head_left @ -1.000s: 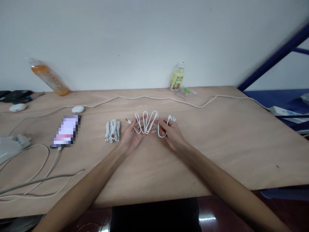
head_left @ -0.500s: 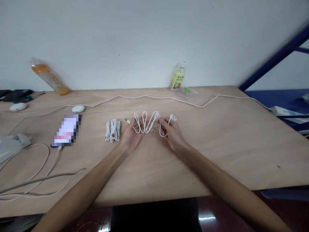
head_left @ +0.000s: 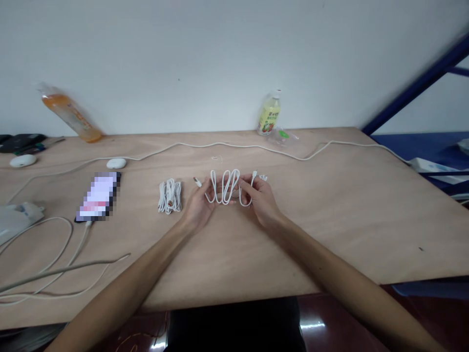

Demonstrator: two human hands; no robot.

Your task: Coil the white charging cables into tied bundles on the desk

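Note:
Between my two hands a white USB cable [head_left: 226, 188] hangs in several zigzag loops above the table. My left hand [head_left: 200, 204] is closed on its left end, and the USB plug [head_left: 198, 182] sticks out past the thumb. On the other side, my right hand [head_left: 261, 199] pinches the loops near the cable's other end, whose small white connector [head_left: 254, 174] pokes up above the fingers. A folded bundle of white cables [head_left: 169, 196] lies just left of my left hand. Behind my right hand, another white cable piece [head_left: 263, 178] shows, mostly hidden.
A phone [head_left: 98, 196] on a charging lead lies at left, near a white earbud case [head_left: 116, 163]. An orange drink bottle [head_left: 71, 117] and a yellow-green bottle [head_left: 269, 115] lean against the wall. One long white cord [head_left: 220, 143] runs across the back of the table.
The loops in my hands are drawn closer together toward the right. My left hand has shifted slightly right, and the right-end connector now sits closer to my fingers.

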